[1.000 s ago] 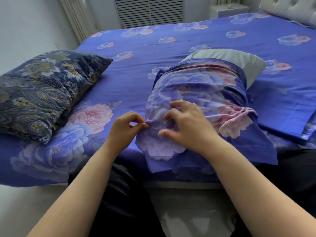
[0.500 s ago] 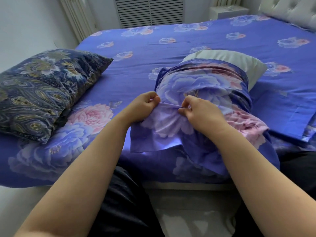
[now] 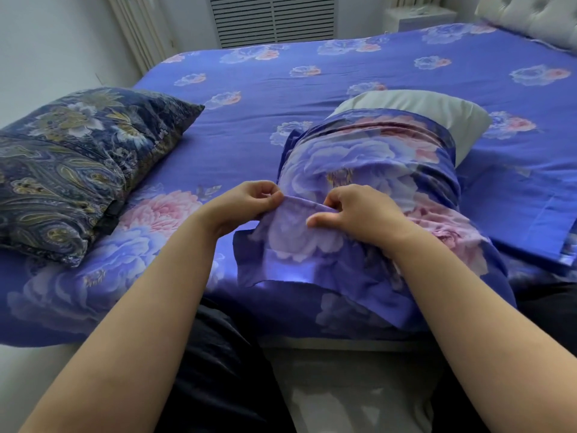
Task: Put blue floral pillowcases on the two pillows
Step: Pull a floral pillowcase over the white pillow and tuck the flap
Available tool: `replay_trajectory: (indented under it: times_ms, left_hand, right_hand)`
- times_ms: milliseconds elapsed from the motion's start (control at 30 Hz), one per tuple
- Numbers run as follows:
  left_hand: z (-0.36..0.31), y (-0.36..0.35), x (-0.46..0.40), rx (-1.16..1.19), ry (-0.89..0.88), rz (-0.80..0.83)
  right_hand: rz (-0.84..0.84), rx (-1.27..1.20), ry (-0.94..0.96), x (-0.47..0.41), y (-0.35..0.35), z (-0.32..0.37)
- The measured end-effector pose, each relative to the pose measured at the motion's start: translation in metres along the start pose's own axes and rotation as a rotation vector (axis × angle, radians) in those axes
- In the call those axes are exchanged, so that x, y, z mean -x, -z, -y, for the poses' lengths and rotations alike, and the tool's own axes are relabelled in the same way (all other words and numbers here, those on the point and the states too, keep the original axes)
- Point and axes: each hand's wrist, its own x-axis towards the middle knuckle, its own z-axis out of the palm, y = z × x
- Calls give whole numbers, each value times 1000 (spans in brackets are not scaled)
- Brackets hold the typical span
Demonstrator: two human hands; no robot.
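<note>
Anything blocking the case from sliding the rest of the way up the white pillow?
Nothing visible does. The pillow's bare end lies clear on the bed sheet; both the left hand and right hand pinch the pillowcase.

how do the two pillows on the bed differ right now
The left pillow wears a dark navy paisley cover with gold-toned flowers; the right pillow is partly inside a blue floral pillowcase, its white far end still bare. The left pillow lies untouched, while the left hand and right hand pinch the pillowcase's near fold on the right pillow. Both rest on the same blue floral bedsheet.
</note>
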Motion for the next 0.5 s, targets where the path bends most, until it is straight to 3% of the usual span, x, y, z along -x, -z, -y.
replay_trajectory:
  times_ms: [67, 133, 200, 300, 367, 434, 500]
  left_hand:
    - [4, -1, -4, 52, 55, -9]
    - [7, -8, -13, 31, 70, -50]
    - [7, -15, -24, -153, 36, -161]
    - [5, -26, -22, -663, -214, -558]
    - [-5, -44, -1, -789, -471, -790]
    - [-9, -69, 19, -869, -581, -813]
    - [1, -89, 34, -1026, -474, -781]
  right_hand:
    - [91, 52, 33, -2, 3, 6]
    - [25, 111, 31, -5, 2, 8]
    - [-83, 123, -11, -9, -4, 5]
    - [-104, 116, -63, -12, -16, -5]
    - [-99, 111, -62, -15, -21, -9]
    - [-100, 109, -64, -18, -21, -10]
    - [-94, 94, -71, -20, -21, -11]
